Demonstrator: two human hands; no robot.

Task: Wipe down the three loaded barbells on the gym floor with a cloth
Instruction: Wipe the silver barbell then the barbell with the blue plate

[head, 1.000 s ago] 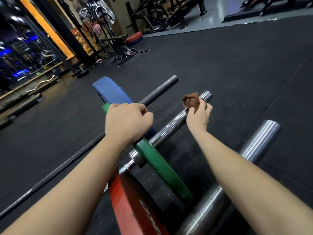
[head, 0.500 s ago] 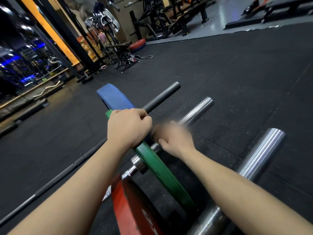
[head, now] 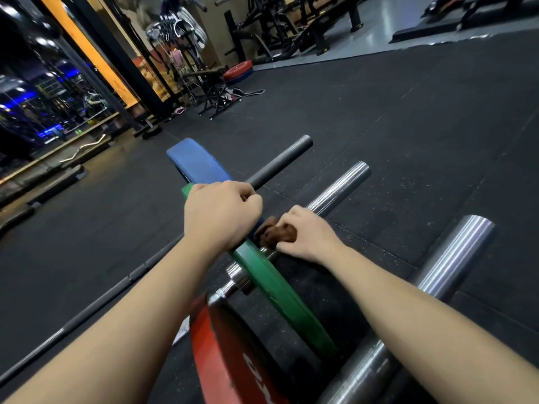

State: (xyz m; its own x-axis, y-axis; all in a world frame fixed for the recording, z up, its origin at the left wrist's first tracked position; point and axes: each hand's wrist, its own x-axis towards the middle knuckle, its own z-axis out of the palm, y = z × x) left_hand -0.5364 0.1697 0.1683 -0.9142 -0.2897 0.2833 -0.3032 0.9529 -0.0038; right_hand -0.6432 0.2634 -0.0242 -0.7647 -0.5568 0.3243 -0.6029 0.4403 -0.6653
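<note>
At eight o'clock, low on the black floor [head: 408, 126]: a thin dark bar [head: 96, 304], slanting up toward one o'clock through a blue plate [head: 198, 164] and ending in a dull black sleeve past it. At ten o'clock, far off: an orange pillar [head: 87, 51] beside dark glass with blue lights.

Just left of centre: the left hand [head: 221, 217], knuckles up, fingers clenched over the top rim of the green plate [head: 280, 290]. Grips that rim firmly, with the fingertips hidden on the plate's far side. Stands just at five o'clock of the blue plate.

At three o'clock of the left hand, touching the green plate's outer face: the cloth [head: 277, 233], brown and bunched. Sits on the middle bar [head: 341, 185] right where the sleeve meets the plate. Peeks out at nine o'clock of the right hand [head: 309, 234], under its curled fingers and thumb. Grasps cloth and sleeve together, palm down, with the fingertips tucked out of sight beneath. Beyond the knuckles, toward one o'clock: bare chrome sleeve running to its end.

At six o'clock, bottom edge: a red plate [head: 221, 354] with white lettering, cut off by the frame. At four o'clock: the near bar [head: 455, 258], a thick chrome sleeve, well apart from both hands. At twelve o'clock, far back: black racks [head: 291, 24].
</note>
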